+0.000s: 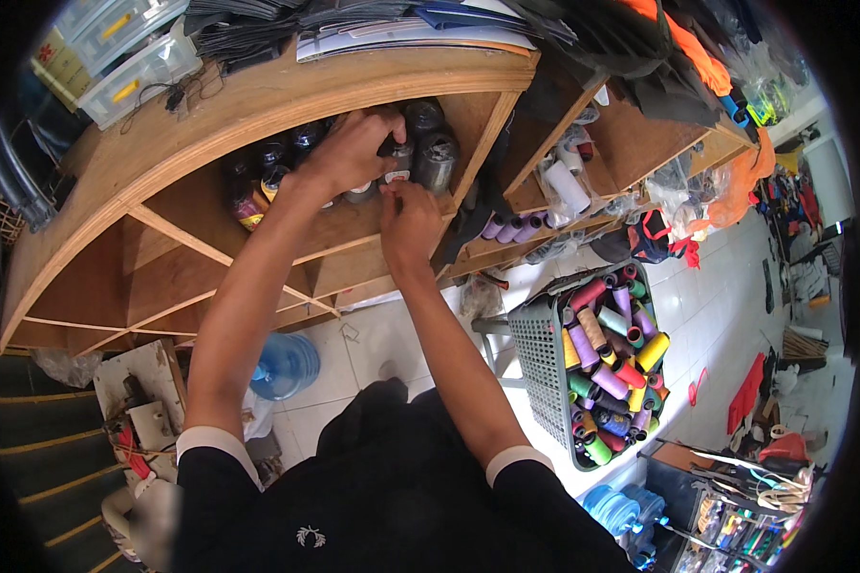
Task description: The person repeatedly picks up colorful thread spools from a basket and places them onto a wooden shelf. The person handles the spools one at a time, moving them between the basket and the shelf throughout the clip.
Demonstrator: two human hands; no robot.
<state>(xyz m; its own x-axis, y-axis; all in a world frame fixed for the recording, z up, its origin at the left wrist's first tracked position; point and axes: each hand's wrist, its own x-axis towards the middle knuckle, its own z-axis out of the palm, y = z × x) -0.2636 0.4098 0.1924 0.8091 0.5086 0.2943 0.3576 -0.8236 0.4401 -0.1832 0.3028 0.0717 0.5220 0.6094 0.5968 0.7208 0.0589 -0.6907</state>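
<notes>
Both hands reach into a compartment of the wooden shelf (177, 143), among several dark, shiny, rounded containers. My left hand (344, 153) comes in from above, its fingers curled over a small dark cylinder with a white label (398, 170). Low at the front of that cylinder, the fingertips of my right hand (413, 222) are bent together against it. A grey-black cylinder (438, 164) that looks plastic-wrapped stands just to the right. Containers with yellow and red labels (250, 205) sit left of my left forearm. What lies behind my left hand is hidden.
Dark folded sheets (248, 24) and clear drawers (143, 72) rest on the shelf top. A grey basket (540, 382) full of colourful thread cones stands at right. Below is a blue water bottle (290, 366). More compartments with white and purple cones (516, 229) continue rightward.
</notes>
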